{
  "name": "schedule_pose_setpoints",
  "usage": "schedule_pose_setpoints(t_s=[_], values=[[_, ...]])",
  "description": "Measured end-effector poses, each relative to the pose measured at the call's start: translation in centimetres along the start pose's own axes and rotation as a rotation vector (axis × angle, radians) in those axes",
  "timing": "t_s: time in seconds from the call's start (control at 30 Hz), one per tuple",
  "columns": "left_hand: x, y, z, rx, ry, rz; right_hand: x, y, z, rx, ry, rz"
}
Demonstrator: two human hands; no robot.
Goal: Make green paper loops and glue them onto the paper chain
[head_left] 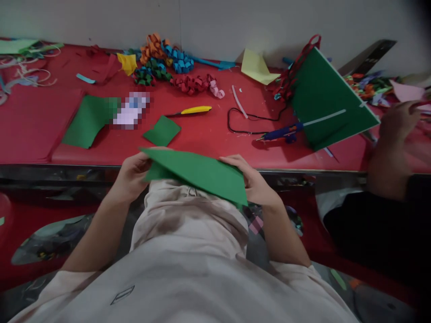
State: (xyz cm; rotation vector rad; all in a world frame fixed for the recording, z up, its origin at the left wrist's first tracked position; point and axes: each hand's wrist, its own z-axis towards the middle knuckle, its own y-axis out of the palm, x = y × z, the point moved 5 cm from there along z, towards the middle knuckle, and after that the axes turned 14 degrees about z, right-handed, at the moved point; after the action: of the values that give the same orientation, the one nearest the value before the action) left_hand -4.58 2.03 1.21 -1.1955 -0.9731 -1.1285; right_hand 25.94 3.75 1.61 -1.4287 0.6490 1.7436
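A folded sheet of green paper (pixel 202 172) is held over my lap, just in front of the table's edge. My left hand (pixel 133 177) pinches its left end, where two layers stand apart. At the right end my right hand (pixel 251 179) grips the paper, with fingers along the top edge. Beyond it on the red table (pixel 208 154) lie a small green paper square (pixel 162 130) and a larger curled green piece (pixel 88 121). A yellow-handled cutter knife (pixel 196 110) rests behind the small square.
Several curly paper chains (pixel 182 60) lie along the wall. A blue glue gun (pixel 283 132) with a black cord rests before a leaning green board (pixel 330 101). Red sheets (pixel 30 121) are stacked at left. On the right a co-worker's arm (pixel 390 152) reaches over the table.
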Motion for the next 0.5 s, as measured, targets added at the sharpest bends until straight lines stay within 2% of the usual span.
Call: schedule_pose_setpoints(t_s=[0.07, 0.13, 0.17, 0.23, 0.3, 0.37, 0.5], values=[[0.0, 0.0, 0.2, 0.144, 0.05, 0.209, 0.0, 0.0, 0.0, 0.15, -0.068, -0.086], [0.0, 0.0, 0.3, 0.247, 0.07, 0.382, 0.4, -0.1, 0.1, 0.321, -0.1, -0.073], [-0.1, 0.1, 0.4, 0.255, 0.066, 0.422, 0.7, -0.3, 0.1, 0.396, -0.091, -0.049], [-0.2, 0.8, 0.5, 0.188, 0.019, 0.406, 1.3, -0.5, 0.4, 0.498, -0.04, 0.008], [0.1, 1.2, 0.7, 0.159, -0.03, 0.291, 1.5, -0.6, 0.7, 0.53, 0.016, 0.068], [1.0, 1.4, 0.9, 0.2, -0.046, 0.213, 1.6, -0.5, 1.1, 0.506, 0.062, 0.117], [3.0, 1.7, 1.6, 0.245, -0.04, 0.205, 1.5, 0.1, 1.4, 0.438, 0.115, 0.168]])
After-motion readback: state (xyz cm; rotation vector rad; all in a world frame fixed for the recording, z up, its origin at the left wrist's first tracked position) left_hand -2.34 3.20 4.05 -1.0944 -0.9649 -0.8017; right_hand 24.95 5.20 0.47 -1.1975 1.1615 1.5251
